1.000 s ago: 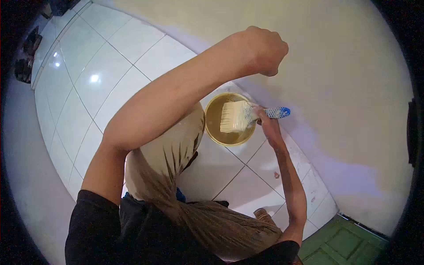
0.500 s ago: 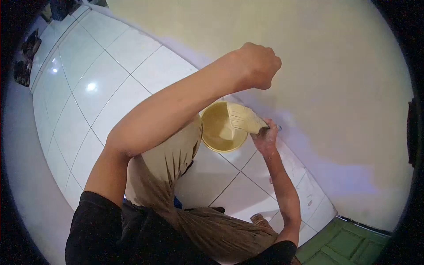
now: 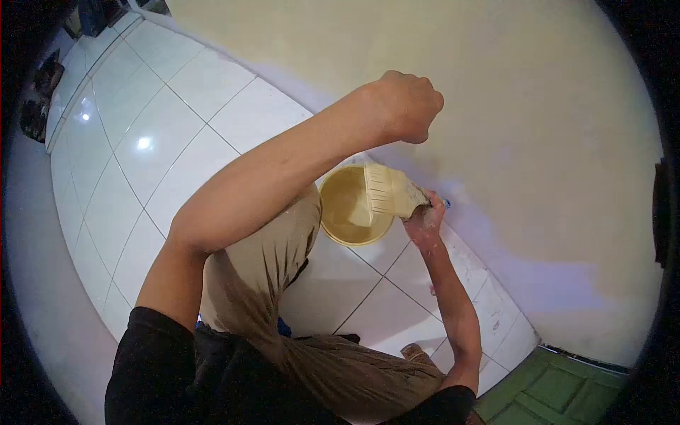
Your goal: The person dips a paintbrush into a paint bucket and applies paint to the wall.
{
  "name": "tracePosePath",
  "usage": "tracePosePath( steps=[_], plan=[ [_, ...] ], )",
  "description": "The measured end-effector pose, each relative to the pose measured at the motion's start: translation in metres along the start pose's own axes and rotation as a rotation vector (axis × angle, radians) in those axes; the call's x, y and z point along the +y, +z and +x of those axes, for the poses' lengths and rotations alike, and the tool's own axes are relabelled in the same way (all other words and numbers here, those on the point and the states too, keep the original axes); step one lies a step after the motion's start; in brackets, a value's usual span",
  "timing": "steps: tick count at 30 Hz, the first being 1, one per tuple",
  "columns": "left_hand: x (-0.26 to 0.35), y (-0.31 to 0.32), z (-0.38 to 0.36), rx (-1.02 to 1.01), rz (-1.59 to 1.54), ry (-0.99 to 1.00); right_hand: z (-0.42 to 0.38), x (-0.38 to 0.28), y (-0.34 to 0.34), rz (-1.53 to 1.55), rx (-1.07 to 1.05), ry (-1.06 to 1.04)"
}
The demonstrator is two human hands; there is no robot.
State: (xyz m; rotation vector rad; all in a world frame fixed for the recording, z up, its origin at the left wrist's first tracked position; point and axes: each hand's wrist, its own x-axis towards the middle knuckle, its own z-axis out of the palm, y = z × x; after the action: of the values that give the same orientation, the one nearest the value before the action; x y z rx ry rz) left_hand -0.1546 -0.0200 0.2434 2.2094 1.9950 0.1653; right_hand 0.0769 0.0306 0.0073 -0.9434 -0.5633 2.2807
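My right hand (image 3: 425,223) grips a wide paintbrush (image 3: 398,191) by its handle. Cream paint coats the bristles, which extend over the right side of a yellow bucket (image 3: 323,216). Pale paint marks the fingers of that hand. Some light-coloured paint shows inside the bucket, which stands on the tiled floor beside my bent knee. Above and beyond it, my left hand (image 3: 405,106) is curled into a fist in front of the wall, with nothing seen protruding from it.
A cream wall (image 3: 538,142) with lilac patches low down runs along the right. White floor tiles (image 3: 166,127) stretch to the upper left. At the lower right lies a green panelled door (image 3: 559,389). My trousered knee (image 3: 283,241) is close to the bucket.
The brush has tilted a little in my right hand, and its bristles hang straighter over the bucket. My left fist and the bucket appear slightly further left in view.
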Motion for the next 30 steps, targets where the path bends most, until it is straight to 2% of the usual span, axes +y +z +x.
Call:
tracePosePath(
  steps=[2, 3, 5, 6, 7, 10, 13, 14, 15, 17, 18, 21, 22, 23, 25, 26, 28, 29, 30],
  plan=[
    [0.001, -0.002, 0.000, -0.044, 0.016, -0.015, 0.004, -0.002, -0.009, -0.212, -0.045, -0.023],
    [0.001, -0.002, -0.001, -0.024, 0.002, -0.007, 0.004, -0.002, -0.009, -0.209, -0.041, -0.024],
    [0.001, -0.001, -0.002, -0.009, -0.014, 0.009, 0.003, -0.002, -0.011, -0.715, 0.048, 0.001],
    [0.001, -0.001, -0.001, -0.010, -0.017, 0.002, -0.015, -0.002, 0.018, -0.937, 0.060, -0.064],
    [0.001, -0.002, -0.001, -0.009, -0.017, -0.004, -0.016, 0.005, 0.023, -0.933, 0.065, -0.067],
    [-0.001, 0.000, 0.002, -0.014, -0.025, 0.001, -0.011, 0.018, 0.035, -1.284, -0.142, -0.157],
    [-0.001, 0.001, 0.003, -0.021, 0.025, -0.020, -0.012, 0.046, 0.048, -1.159, -0.204, -0.273],
    [-0.001, 0.002, 0.003, -0.020, 0.025, -0.019, 0.000, 0.061, 0.039, -1.215, -0.209, -0.394],
    [-0.002, 0.004, 0.003, -0.006, 0.027, -0.004, -0.002, 0.062, 0.047, -1.215, -0.208, -0.395],
    [-0.002, 0.005, 0.003, 0.009, 0.033, 0.011, -0.011, 0.059, 0.066, -1.007, 0.006, 0.110],
    [-0.002, 0.005, 0.003, 0.015, 0.006, 0.009, -0.003, 0.064, 0.054, -0.996, -0.008, 0.001],
    [0.000, 0.000, 0.002, -0.007, -0.006, -0.010, 0.005, 0.070, 0.040, -1.074, 0.039, -0.115],
    [0.000, -0.001, 0.003, -0.037, 0.003, -0.025, 0.004, 0.068, 0.040, -1.194, -0.091, -0.301],
    [0.000, 0.000, 0.003, -0.039, 0.002, -0.022, 0.003, 0.067, 0.040, -1.193, -0.088, -0.300],
    [0.000, 0.002, 0.002, 0.007, -0.033, 0.007, -0.006, 0.062, 0.051, -0.909, -0.005, -0.008],
    [0.002, 0.002, 0.002, 0.006, -0.033, 0.010, -0.011, 0.058, 0.054, -0.907, -0.002, -0.008],
    [0.004, 0.001, 0.002, -0.012, -0.001, -0.004, -0.016, 0.050, 0.060, -1.126, -0.094, -0.123],
    [0.002, 0.002, 0.002, -0.010, 0.002, -0.009, -0.018, 0.049, 0.059, -1.127, -0.100, -0.125],
    [0.000, 0.004, 0.002, 0.016, 0.001, 0.006, -0.023, 0.048, 0.056, -1.323, -0.282, -0.542]
  ],
)
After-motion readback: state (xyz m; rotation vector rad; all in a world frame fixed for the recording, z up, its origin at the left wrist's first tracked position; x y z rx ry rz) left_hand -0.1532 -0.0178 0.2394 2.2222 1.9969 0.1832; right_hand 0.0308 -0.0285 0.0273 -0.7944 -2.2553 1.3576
